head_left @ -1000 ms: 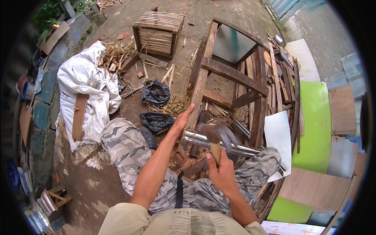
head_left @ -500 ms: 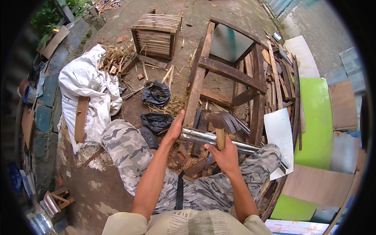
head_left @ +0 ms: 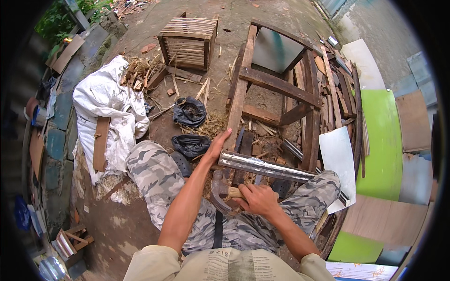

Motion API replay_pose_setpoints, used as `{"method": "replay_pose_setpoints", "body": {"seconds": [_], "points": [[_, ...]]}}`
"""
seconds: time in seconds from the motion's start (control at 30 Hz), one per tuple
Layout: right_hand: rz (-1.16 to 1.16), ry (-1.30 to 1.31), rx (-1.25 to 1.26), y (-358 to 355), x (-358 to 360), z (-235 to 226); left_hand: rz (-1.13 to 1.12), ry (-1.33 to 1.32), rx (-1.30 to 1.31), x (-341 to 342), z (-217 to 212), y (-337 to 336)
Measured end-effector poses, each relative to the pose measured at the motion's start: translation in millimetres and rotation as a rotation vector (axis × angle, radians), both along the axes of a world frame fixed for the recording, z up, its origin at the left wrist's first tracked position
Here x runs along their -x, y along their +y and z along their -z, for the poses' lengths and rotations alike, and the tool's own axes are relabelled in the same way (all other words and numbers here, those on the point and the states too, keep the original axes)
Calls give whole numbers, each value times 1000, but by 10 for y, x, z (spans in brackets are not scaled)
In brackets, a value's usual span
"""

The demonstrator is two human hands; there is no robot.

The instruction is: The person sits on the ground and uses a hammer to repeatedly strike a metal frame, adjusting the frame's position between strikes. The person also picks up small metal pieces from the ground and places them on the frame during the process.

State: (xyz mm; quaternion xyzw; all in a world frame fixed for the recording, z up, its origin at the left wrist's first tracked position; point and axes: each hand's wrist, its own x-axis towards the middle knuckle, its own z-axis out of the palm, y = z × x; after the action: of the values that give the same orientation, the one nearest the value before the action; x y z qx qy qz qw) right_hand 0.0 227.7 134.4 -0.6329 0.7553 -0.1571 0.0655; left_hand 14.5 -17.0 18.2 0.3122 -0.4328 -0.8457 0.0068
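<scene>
My right hand (head_left: 258,199) is closed round the wooden handle of a claw hammer (head_left: 219,191). The hammer lies sideways over my lap, its metal head to the left of the hand and nearer to me than the frame. A dark wooden frame (head_left: 279,89) with crosspieces leans away between my knees. Its near rail (head_left: 267,167) has peeling white paint on it. With the fingers along the outer side, my left hand (head_left: 218,147) grips the frame at its near left corner. Under the near rail, a saw blade (head_left: 240,139) shows in part.
A slatted wooden crate (head_left: 185,44) stands far off. Left of me are a white sack (head_left: 105,103) and two black plastic bags (head_left: 190,111) with shavings near one. Scrap wood (head_left: 335,89) lies along the right, beside a green panel (head_left: 379,140). A pale sheet (head_left: 337,164) rests near my right knee.
My right hand has brought the hammer back toward my lap; its head has swung from beyond the near rail to the left of my hand. My left hand stays on the frame.
</scene>
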Motion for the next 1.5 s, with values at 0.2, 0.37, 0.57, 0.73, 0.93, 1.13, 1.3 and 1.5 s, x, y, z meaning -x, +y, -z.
{"method": "replay_pose_setpoints", "body": {"seconds": [0.2,0.37,0.57,0.73,0.93,1.13,1.3,1.5], "points": [[-21,-3,52,-34,110,67,-6,0,-3,19,89,-3],[30,-55,-43,-3,127,80,12,29,-47,-27,-5,36],[94,-228,57,144,115,-57,-79,-33,328,-123,-167,122],[358,-613,135,114,140,-244,-16,-65,257,-149,150,-8],[722,-1111,134,-220,225,-896,-95,-62,183,-79,131,53],[646,-809,-73,-265,252,-711,-106,1,224,-67,102,91],[649,-777,52,-307,217,-930,-119,-41,262,-75,-1,115],[578,-619,-109,-296,147,-765,-82,-12,228,-73,71,80]]}}
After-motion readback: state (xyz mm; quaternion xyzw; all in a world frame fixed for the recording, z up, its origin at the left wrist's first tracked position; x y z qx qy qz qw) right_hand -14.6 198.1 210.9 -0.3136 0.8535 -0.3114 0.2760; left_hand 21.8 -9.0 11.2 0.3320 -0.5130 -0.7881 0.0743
